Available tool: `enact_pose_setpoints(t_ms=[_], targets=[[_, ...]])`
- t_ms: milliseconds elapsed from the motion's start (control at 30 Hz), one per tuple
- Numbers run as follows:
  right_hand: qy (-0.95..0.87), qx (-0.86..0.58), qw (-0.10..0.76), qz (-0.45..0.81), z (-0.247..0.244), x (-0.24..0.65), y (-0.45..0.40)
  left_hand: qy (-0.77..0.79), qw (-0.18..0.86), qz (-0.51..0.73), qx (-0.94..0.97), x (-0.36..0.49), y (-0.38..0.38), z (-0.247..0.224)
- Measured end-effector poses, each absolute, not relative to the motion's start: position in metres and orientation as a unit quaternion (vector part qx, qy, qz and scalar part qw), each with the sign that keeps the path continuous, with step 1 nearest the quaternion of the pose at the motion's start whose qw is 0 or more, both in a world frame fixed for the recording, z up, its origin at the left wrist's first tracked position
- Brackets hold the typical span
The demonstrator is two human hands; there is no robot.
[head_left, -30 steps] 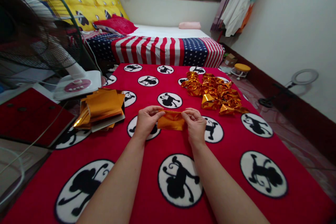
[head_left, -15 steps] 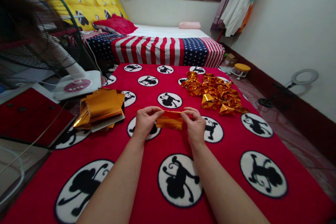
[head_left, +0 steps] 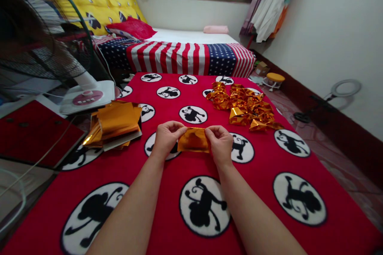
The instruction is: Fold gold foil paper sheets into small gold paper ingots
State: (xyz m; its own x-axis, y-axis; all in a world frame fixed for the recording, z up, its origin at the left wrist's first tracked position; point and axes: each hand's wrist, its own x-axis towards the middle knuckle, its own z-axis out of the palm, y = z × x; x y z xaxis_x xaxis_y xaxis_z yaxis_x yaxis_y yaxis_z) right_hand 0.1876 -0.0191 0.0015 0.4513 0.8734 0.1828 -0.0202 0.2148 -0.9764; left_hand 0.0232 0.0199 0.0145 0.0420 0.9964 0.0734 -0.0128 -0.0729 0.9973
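One gold foil sheet [head_left: 194,141] in play, and I have it stretched flat between my two grips: left hand [head_left: 167,139] clamped on its upper left corner, thumb against forefinger, right hand [head_left: 220,143] clamped on the upper right corner the same way. The sheet's lower edge slants towards me, between the hands, on or just above the red cloth [head_left: 170,215]; from back here I can't quite tell which. Over to the left of my left hand, there's the stack of foil sheets [head_left: 118,119], edges fanned unevenly, with the white fan base [head_left: 87,97] just beyond it. Across now, ahead and to the right of my right hand, a heap of folded foil pieces [head_left: 245,103] glints on the cloth. And well beyond both hands, straight ahead, I've got the bed [head_left: 179,35] with its starred and striped cover [head_left: 167,57]
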Motion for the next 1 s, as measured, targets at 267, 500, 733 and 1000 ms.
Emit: enact_pose_setpoints(t_ms=[267,500,733,1000], targets=[[-0.532,-0.655,0.508,0.172,0.002,0.188,-0.020,0.616,0.274,0.381,0.633,0.024,0.017,0.011],[-0.608,-0.711,0.348,0.066,0.010,0.185,-0.024,0.670,0.154,0.276,0.672,0.026,0.011,0.019],[-0.602,-0.738,0.301,0.052,0.011,0.186,-0.022,0.692,0.158,0.238,0.663,0.028,0.010,0.021],[-0.626,-0.714,0.311,0.042,0.007,0.186,-0.023,0.662,0.159,0.246,0.690,0.031,0.006,0.021]])
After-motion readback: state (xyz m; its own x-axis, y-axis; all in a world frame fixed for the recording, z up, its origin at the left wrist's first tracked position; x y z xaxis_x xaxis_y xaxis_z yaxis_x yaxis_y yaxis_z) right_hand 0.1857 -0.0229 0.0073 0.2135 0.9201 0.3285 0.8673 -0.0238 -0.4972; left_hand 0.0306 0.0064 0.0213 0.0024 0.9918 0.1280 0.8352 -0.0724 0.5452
